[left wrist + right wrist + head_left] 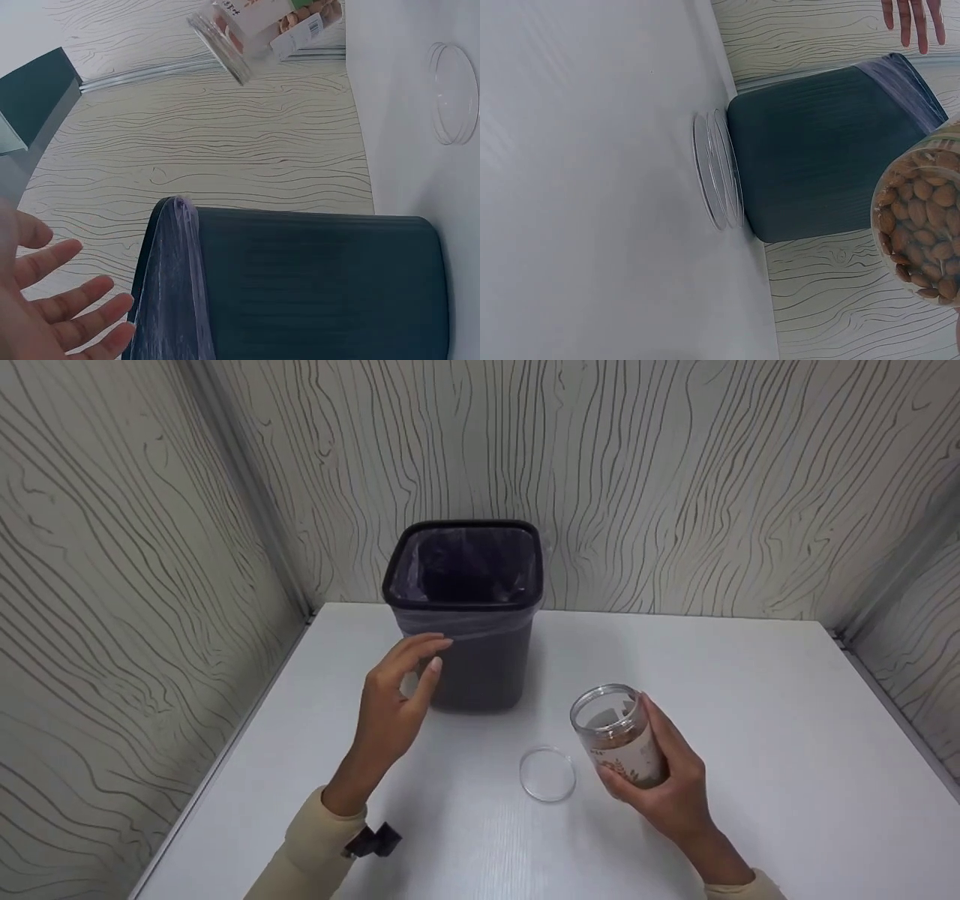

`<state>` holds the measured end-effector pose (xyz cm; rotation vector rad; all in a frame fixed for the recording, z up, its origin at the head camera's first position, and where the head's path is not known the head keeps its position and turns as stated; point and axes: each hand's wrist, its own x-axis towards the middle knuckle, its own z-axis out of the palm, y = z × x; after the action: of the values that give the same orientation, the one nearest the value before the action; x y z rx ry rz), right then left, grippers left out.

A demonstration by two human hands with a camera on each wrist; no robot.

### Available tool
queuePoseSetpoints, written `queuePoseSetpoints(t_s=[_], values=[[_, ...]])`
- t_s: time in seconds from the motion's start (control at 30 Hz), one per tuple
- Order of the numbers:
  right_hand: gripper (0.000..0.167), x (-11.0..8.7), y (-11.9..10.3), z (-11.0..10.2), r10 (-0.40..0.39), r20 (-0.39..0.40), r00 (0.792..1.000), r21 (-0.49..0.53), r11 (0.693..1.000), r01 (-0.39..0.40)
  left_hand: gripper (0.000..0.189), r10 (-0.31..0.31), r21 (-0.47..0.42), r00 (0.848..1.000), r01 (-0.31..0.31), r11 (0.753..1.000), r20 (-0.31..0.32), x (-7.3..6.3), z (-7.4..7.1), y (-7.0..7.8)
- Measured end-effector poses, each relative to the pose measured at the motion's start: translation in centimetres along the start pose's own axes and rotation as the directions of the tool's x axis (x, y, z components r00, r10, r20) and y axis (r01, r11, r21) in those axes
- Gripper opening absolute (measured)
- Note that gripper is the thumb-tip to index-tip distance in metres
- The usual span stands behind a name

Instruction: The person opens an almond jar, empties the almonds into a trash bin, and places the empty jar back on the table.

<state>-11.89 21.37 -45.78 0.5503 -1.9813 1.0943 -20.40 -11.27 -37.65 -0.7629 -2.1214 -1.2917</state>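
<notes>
My right hand (679, 784) grips a clear jar (619, 739) around its side, lifted and tilted, its open mouth facing up and left. Almonds (926, 225) show through the jar's bottom in the right wrist view, and a pale printed label wraps the side. A clear round lid (547, 774) lies on the white table, left of the jar. My left hand (390, 705) hovers in front of the trash bin (480, 660), fingers loosely bent and thumb apart, holding nothing. In the left wrist view its fingers (82, 319) spread beside the bin's lined rim.
The dark bin stands at the back of the table, a thin translucent bag (465, 624) folded over its rim. Behind it rises a panel (637, 487) with a wood-grain pattern, and similar panels enclose the left and right sides. The white table (735, 682) extends right of the bin.
</notes>
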Motion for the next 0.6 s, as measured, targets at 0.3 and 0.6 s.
queuePoseSetpoints(t_s=[0.3, 0.6], values=[[0.102, 0.0, 0.0, 0.0, -0.001, -0.003, 1.000, -0.001, 1.000, 0.001, 0.026, -0.002, 0.039, 0.997, 0.005, 0.999, -0.077, 1.0, -0.7, -1.2], [0.103, -0.1, 0.0, -0.1, 0.019, 0.002, 1.000, -0.004, 1.000, -0.019, 0.033, 0.007, 0.097, 0.994, 0.004, 0.995, -0.114, 1.9, -1.1, -3.1]])
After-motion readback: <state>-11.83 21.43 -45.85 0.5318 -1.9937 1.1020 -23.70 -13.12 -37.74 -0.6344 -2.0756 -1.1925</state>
